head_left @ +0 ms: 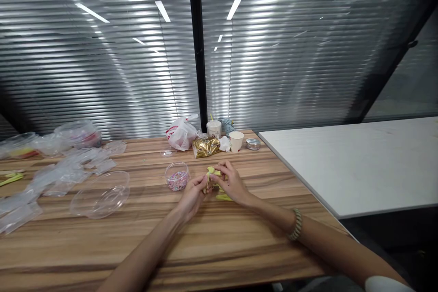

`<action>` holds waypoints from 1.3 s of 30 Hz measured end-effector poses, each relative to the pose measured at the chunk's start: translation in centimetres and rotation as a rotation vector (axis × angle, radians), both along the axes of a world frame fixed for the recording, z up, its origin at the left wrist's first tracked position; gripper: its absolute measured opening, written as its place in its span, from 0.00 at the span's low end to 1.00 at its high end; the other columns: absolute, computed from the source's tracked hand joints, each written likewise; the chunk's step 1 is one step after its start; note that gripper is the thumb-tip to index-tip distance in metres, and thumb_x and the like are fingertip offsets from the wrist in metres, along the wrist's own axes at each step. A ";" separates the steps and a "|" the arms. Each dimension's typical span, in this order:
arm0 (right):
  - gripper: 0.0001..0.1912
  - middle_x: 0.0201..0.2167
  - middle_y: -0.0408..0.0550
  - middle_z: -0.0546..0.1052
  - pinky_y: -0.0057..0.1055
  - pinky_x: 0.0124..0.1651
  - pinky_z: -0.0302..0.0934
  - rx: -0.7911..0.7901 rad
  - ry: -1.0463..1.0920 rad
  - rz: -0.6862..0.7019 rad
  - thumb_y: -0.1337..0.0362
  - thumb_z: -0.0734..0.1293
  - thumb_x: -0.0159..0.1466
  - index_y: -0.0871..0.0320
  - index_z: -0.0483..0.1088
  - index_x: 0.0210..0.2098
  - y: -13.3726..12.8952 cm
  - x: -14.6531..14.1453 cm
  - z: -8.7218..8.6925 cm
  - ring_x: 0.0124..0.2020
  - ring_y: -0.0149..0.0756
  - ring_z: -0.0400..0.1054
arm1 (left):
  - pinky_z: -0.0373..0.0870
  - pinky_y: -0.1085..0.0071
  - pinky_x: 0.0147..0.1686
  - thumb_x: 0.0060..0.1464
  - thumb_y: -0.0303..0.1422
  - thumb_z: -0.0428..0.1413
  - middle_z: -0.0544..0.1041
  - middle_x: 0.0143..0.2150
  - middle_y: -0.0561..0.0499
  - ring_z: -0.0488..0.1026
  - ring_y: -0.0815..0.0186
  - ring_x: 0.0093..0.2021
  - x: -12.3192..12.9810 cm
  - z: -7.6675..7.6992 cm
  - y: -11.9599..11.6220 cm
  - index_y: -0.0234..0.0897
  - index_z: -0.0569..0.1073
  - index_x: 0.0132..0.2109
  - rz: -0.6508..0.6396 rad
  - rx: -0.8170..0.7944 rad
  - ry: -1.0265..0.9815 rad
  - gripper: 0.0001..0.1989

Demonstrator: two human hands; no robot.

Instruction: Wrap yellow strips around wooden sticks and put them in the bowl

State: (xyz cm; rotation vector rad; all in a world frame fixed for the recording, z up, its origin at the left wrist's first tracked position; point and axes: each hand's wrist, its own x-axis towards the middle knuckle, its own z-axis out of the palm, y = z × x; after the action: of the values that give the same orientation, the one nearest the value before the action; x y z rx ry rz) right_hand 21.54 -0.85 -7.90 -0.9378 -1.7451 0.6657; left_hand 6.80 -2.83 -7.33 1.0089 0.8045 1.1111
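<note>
Both hands meet over the wooden table [222,255], and the small yellow piece [211,170] sits between their fingertips, near the middle of the scene and raised toward the far side of the hands. The left hand [193,192] pinches it from the left and low down, thumb and fingers closed; the right hand [233,184] comes in from the right, its thumb and fingertips closed on the other side. The piece looks folded or bunched: one part reaches right, toward the right fingertips, and another runs down into the left pinch, so a single long axis is hard to tell. Loose yellow strips [224,197] lie on the table just under and on the near side of the right hand, which is the closer hand to them, running roughly left to right. The clear tub [177,179] of small pink and purple bits stands to the left, just beside the left hand; whether they touch cannot be told. Farther off, beyond the hands, are a gold packet [206,147], a white paper cup [236,141] and a round tin [252,144].
</note>
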 end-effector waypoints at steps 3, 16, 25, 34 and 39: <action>0.19 0.29 0.46 0.68 0.22 0.34 0.57 -0.120 0.029 0.084 0.51 0.58 0.60 0.59 0.70 0.37 0.1 0.0 0.1 0.31 0.26 0.61 | 0.67 0.71 0.36 0.44 0.40 0.60 0.76 0.35 0.46 0.71 0.67 0.34 -0.1 -0.1 0.2 0.31 0.75 0.38 0.024 0.091 0.129 0.17; 0.19 0.20 0.44 0.69 0.19 0.20 0.52 -0.379 0.354 0.085 0.49 0.66 0.50 0.62 0.68 0.27 0.6 -0.5 -0.3 0.19 0.22 0.59 | 0.67 0.63 0.44 0.49 0.36 0.56 0.77 0.41 0.45 0.72 0.59 0.42 -0.8 0.2 0.6 0.36 0.77 0.39 0.290 0.526 0.622 0.12; 0.19 0.18 0.42 0.69 0.20 0.21 0.54 -0.633 0.573 0.119 0.52 0.71 0.44 0.63 0.65 0.23 0.1 -0.5 1.2 0.18 0.21 0.60 | 0.67 0.67 0.41 0.54 0.30 0.48 0.74 0.43 0.45 0.70 0.64 0.42 -1.3 -0.7 0.7 0.40 0.73 0.47 0.275 0.944 0.901 0.14; 0.20 0.18 0.42 0.68 0.19 0.18 0.53 -0.354 0.364 0.161 0.49 0.67 0.50 0.62 0.64 0.26 0.7 0.3 1.4 0.17 0.22 0.59 | 0.59 0.76 0.23 0.48 0.40 0.55 0.72 0.23 0.49 0.64 0.70 0.23 -0.6 1.1 0.6 0.31 0.76 0.32 0.176 0.365 0.507 0.15; 0.16 0.18 0.43 0.69 0.21 0.21 0.55 -0.170 0.102 0.150 0.52 0.64 0.55 0.61 0.67 0.27 0.9 1.3 1.7 0.17 0.23 0.62 | 0.52 0.79 0.20 0.41 0.40 0.61 0.71 0.22 0.52 0.59 0.76 0.21 -1.1 1.4 0.6 0.30 0.75 0.28 -0.108 0.045 0.230 0.14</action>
State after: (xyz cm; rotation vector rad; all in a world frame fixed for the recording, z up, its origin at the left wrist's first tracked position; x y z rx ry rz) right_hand 22.87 0.01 -6.20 -0.8774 -1.6988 0.9556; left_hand 5.72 -2.25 -5.98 1.2186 0.9006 0.9350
